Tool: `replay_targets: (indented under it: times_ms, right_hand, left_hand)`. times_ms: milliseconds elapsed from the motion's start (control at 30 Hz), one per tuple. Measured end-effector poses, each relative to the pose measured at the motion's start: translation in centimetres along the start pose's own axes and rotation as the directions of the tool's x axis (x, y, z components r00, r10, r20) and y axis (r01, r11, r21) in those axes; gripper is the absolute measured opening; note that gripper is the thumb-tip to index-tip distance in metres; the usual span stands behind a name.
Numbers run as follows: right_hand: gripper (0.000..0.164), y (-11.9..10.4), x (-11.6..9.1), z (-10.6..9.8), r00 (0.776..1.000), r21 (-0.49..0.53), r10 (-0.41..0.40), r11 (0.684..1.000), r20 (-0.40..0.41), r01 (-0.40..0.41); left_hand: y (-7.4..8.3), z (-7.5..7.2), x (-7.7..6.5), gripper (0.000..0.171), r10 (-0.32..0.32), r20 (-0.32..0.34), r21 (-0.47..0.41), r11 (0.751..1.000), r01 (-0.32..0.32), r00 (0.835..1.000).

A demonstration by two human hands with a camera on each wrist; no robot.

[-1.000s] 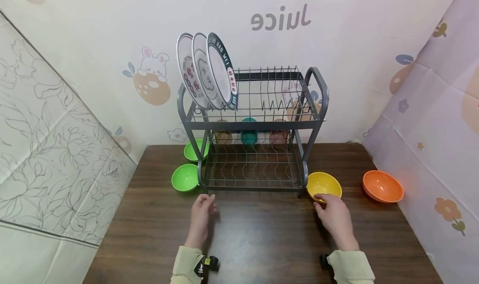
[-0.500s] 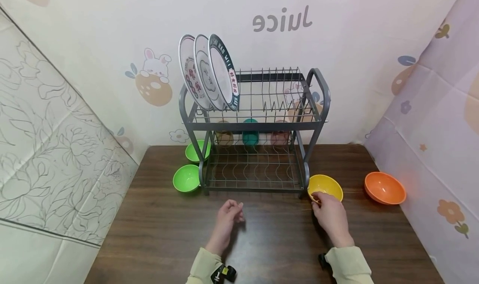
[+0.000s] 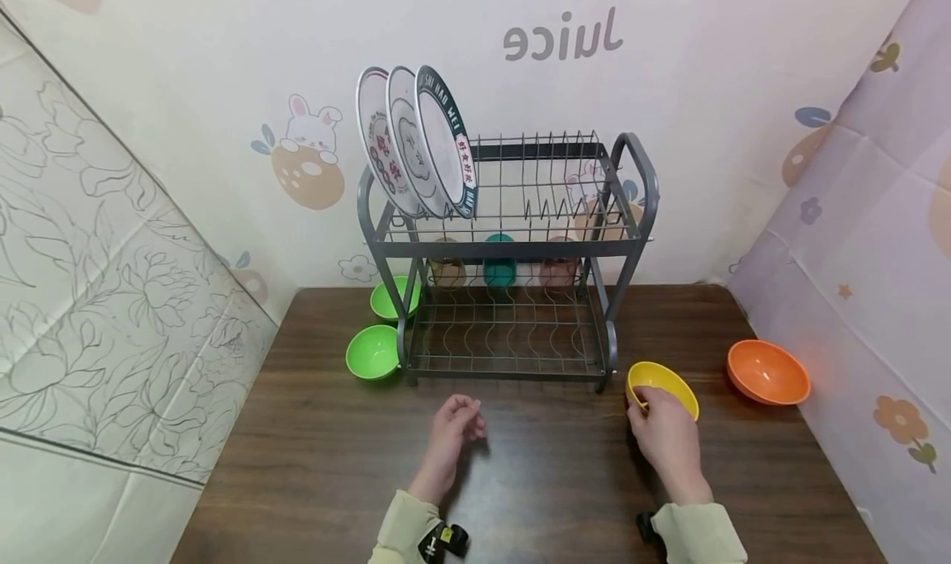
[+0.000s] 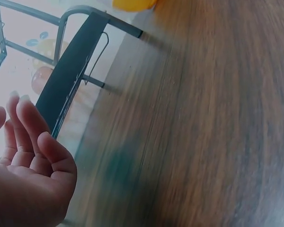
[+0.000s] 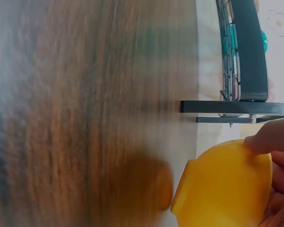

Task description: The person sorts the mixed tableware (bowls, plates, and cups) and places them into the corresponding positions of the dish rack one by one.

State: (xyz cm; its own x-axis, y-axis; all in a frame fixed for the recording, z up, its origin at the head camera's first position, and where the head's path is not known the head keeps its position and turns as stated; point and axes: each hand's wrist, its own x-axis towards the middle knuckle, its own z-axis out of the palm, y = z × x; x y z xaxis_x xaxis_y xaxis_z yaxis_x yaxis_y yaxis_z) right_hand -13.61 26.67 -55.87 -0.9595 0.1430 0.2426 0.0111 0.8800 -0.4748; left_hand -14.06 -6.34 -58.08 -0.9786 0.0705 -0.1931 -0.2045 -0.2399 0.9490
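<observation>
My right hand pinches the near left rim of a yellow bowl, thumb outside and fingers over the edge. In the right wrist view the yellow bowl is tilted, with its reflection on the tabletop below. My left hand holds nothing; its fingers hang loosely curled over the table in front of the dish rack. The left wrist view shows those relaxed fingers with the rack behind them.
Three plates stand upright at the upper tier's left. Three cups show behind the lower tier. Two green bowls sit left of the rack, and an orange bowl lies at the right near the wall cloth.
The yellow bowl has moved rightward and toward me, away from the rack's leg, and tilted in my right hand's grip. My left hand has shifted right.
</observation>
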Motion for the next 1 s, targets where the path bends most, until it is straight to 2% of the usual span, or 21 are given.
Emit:
replay_targets:
  times_ms: [200,300,400,533,700,833,1000]
  right_hand:
    - [0.023,-1.3,-1.5,-1.1,0.998,0.076,0.018,0.997,-0.068,-0.013]
    - [0.021,-2.2,-2.2,-1.6,0.995,0.113,0.005,0.994,-0.1,0.006]
    - [0.019,-3.3,-3.0,-1.8,0.995,0.153,0.006,0.988,-0.096,0.008]
    - [0.017,-4.6,-4.0,-1.7,0.996,0.199,0.002,0.98,-0.086,0.015]
    - [0.018,-6.2,-5.0,-1.1,0.995,0.266,-0.063,0.96,-0.083,0.083]
    - [0.02,-7.5,-5.4,-0.5,0.991,0.334,-0.116,0.933,-0.066,0.132]
    - [0.024,-9.1,-5.7,0.3,0.985,0.409,-0.169,0.896,-0.043,0.172]
  left_hand:
    - [0.6,-1.3,0.2,0.016,0.001,-0.043,0.011,1.0,0.0,0.999]
    - [1.2,-2.3,0.3,0.016,0.009,-0.082,0.023,1.0,-0.007,0.997]
    - [1.8,-3.7,0.6,0.016,0.032,-0.117,0.035,0.999,-0.028,0.993]
    - [2.5,-5.5,0.9,0.015,0.075,-0.184,0.03,0.997,-0.071,0.98]
    - [3.3,-7.4,1.0,0.01,0.105,-0.261,0.021,0.994,-0.103,0.96]
    - [3.4,-7.8,0.9,0.01,0.131,-0.295,0.05,0.991,-0.121,0.946]
    - [3.1,-7.5,0.7,0.013,0.216,-0.308,0.162,0.972,-0.173,0.927]
